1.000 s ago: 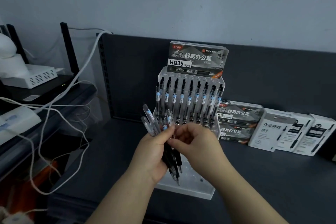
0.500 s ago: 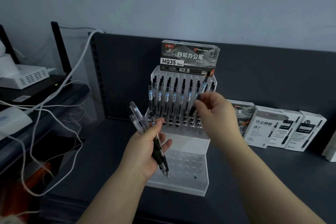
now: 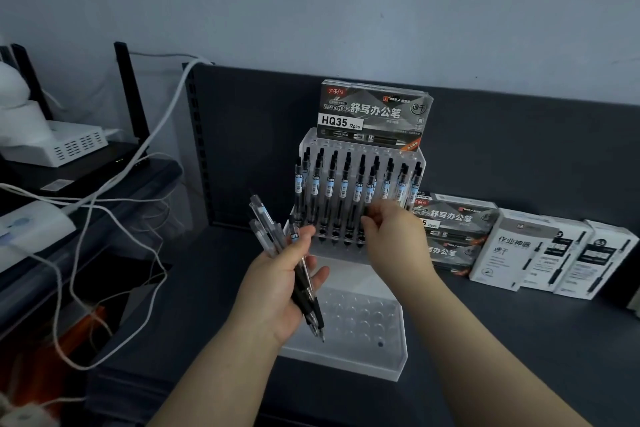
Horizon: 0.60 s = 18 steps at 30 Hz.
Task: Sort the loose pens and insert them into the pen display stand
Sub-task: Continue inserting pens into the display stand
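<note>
Pens (image 3: 273, 239) fan from the left hand (image 3: 277, 291), gripped as a ready supply just before the pen display stand (image 3: 391, 364); the right hand (image 3: 394, 236) pinches one pen (image 3: 370, 187) upright among the standing row (image 3: 329, 184), apparently seating it; lower holes (image 3: 360, 315) sit vacant.

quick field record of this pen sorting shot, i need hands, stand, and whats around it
left hand: grips a bundle of clear-barrelled, black-grip pens
right hand: pinches a single pen standing in the upper tier
stand: clear acrylic tiered pen display stand, upper tier lined with upright pens, visible front-tier holes empty
on top: grey HQ35 pen box
right of stand: stacked grey boxes, white pen boxes
</note>
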Tool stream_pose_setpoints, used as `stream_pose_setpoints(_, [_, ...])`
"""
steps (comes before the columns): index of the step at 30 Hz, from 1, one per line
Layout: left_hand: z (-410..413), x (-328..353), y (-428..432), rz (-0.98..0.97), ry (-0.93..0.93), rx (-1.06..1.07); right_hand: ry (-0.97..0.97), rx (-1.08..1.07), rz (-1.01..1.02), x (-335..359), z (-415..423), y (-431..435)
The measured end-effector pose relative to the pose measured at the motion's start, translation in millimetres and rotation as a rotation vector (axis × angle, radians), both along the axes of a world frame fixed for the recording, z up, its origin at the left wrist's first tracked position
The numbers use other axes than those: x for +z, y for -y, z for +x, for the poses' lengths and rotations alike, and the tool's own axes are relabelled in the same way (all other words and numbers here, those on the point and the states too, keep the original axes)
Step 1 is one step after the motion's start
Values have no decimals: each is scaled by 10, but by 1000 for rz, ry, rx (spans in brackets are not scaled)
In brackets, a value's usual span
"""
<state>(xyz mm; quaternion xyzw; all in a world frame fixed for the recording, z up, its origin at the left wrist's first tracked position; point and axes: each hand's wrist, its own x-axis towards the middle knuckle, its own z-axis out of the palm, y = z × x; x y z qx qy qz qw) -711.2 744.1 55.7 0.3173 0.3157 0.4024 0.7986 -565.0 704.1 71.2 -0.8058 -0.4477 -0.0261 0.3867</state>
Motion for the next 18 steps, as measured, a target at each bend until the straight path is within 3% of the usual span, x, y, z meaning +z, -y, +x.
stream_pose_setpoints(6, [-10,26,-10,2,-6,-18,7,-30,-41,-1,-9,8])
stream_pose_setpoints(11, [8,61,10,24,-2,-76,-52,32,117,27,-234,244])
stream_pose_setpoints(15, [53,98,92,48,49,-168,-303,285,23,-3,-573,451])
stream_pose_setpoints(18, [102,100,133,56,50,-179,-499,296,42,-37,-571,517])
